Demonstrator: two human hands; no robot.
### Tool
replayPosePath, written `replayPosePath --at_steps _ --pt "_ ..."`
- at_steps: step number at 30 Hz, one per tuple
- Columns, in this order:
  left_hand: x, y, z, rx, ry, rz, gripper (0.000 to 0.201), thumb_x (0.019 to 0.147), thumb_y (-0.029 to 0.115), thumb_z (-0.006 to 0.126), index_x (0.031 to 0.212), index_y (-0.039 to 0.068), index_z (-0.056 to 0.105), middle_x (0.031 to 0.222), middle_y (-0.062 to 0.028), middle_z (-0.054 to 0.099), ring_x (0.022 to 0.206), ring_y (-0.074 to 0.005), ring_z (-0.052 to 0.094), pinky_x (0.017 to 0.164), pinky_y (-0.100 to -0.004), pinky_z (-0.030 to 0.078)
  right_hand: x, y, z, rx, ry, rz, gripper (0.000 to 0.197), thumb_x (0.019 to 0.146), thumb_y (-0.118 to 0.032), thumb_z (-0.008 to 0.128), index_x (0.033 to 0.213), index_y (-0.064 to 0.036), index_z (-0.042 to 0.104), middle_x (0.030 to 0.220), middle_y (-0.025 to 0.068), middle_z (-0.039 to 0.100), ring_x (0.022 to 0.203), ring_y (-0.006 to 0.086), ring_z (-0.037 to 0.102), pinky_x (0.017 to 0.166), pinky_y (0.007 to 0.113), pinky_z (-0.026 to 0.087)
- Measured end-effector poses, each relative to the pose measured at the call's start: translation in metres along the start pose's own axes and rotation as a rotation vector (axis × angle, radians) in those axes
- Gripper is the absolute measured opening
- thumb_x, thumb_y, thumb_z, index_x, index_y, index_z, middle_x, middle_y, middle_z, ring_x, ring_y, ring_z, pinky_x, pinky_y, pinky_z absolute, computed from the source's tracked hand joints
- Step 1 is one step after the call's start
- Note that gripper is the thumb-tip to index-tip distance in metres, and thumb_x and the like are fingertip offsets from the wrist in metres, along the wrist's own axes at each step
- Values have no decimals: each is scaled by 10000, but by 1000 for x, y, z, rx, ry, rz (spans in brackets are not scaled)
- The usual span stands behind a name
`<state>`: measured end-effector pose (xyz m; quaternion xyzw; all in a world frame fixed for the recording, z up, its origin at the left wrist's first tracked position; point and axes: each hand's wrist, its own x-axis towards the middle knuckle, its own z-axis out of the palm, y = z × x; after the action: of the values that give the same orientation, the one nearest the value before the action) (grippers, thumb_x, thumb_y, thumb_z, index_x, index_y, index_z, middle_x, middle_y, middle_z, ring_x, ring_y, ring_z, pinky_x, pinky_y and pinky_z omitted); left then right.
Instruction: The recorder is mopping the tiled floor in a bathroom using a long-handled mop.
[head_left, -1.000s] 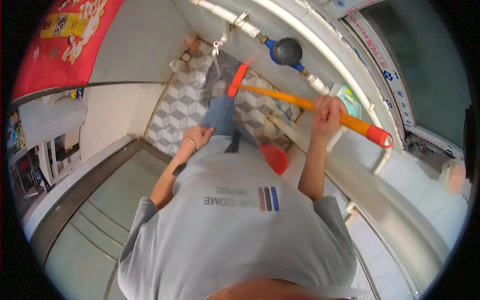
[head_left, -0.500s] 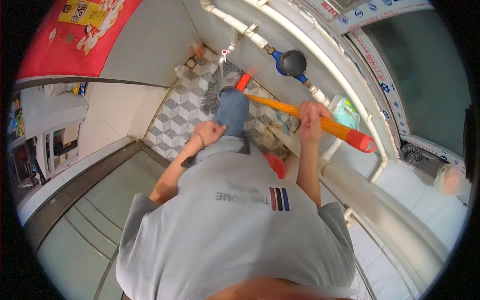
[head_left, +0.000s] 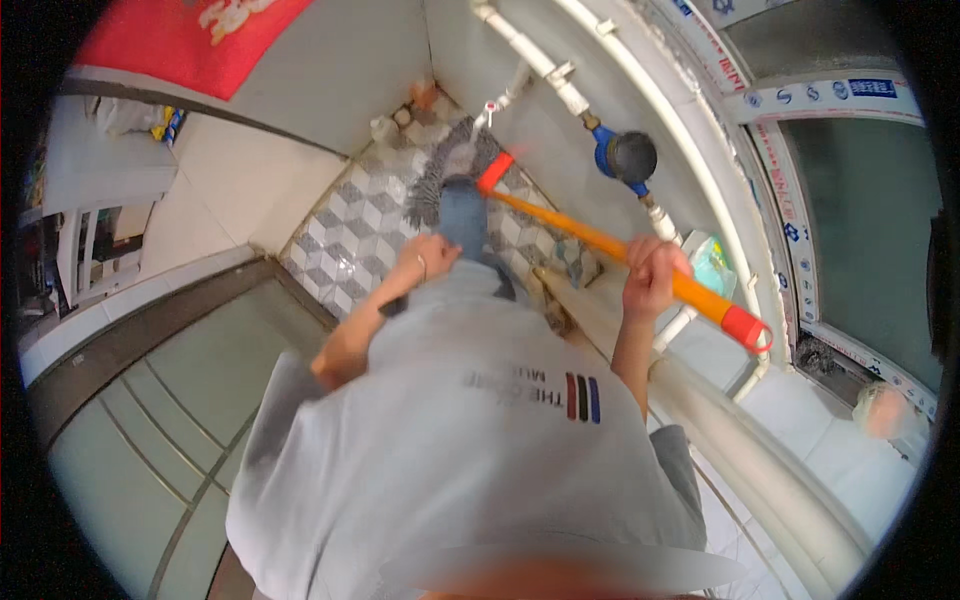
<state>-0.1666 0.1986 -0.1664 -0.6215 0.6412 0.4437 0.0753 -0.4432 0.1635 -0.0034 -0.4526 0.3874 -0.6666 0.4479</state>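
Observation:
My right hand (head_left: 655, 277) is wrapped round the orange handle of a mop (head_left: 570, 228). The handle slants from a red end cap with a loop, at the right, down to a red socket (head_left: 495, 172). At its far end the grey string mop head (head_left: 428, 190) lies spread on the tiled floor, partly behind my blue trouser leg (head_left: 463, 215). My left hand (head_left: 428, 258), with a band at the wrist, is closed and rests against that leg. Its palm side is hidden.
A tap (head_left: 490, 106) with a red-marked knob sticks out above the mop head. White pipes and a dark round water meter (head_left: 632, 157) run along the right wall. A thick pipe (head_left: 740, 430) lies near my right arm. Bottles (head_left: 383, 128) stand in the far corner.
The view has shifted, so the wall and pipes appear further right. My right hand and the mop handle sit further right and lower. A red thing beside my leg has gone out of sight.

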Motion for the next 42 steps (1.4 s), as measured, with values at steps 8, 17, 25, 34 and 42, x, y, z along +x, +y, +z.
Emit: replayPosePath --at_steps 8,17,25,34,42 --pt "-34 -28 -4 -95 191 -75 422 802 430 469 663 70 640 697 -169 602 707 -352 580 641 -419 461 3 2 18 -50 -117 -31 320 856 -134 416 556 -88 313 452 -3 298 415 101 252 431 264 208" --pt "-65 -53 15 -147 149 -222 439 799 449 456 684 70 644 731 -180 606 739 -357 577 672 -428 452 10 12 29 53 -64 -64 266 840 -49 444 594 -67 344 479 13 330 417 93 272 414 238 214" --pt "-88 -70 16 -88 85 -297 446 800 467 456 712 73 646 757 -178 614 773 -356 581 697 -415 459 19 5 35 63 -55 -11 262 849 -72 456 602 -49 371 509 17 349 436 88 285 425 237 229" --pt "-106 -105 -4 -25 37 -286 431 805 451 466 718 68 643 756 -171 614 760 -359 576 692 -415 457 41 -15 26 -150 -229 154 345 855 -97 427 518 -42 378 458 17 333 436 113 319 474 273 287" --pt "-120 -216 -15 -121 -65 -370 468 774 495 490 769 59 661 822 -197 612 828 -367 570 755 -394 448 41 -25 -1 -182 -74 123 347 855 -138 391 517 -71 352 432 8 302 405 123 300 497 303 320"
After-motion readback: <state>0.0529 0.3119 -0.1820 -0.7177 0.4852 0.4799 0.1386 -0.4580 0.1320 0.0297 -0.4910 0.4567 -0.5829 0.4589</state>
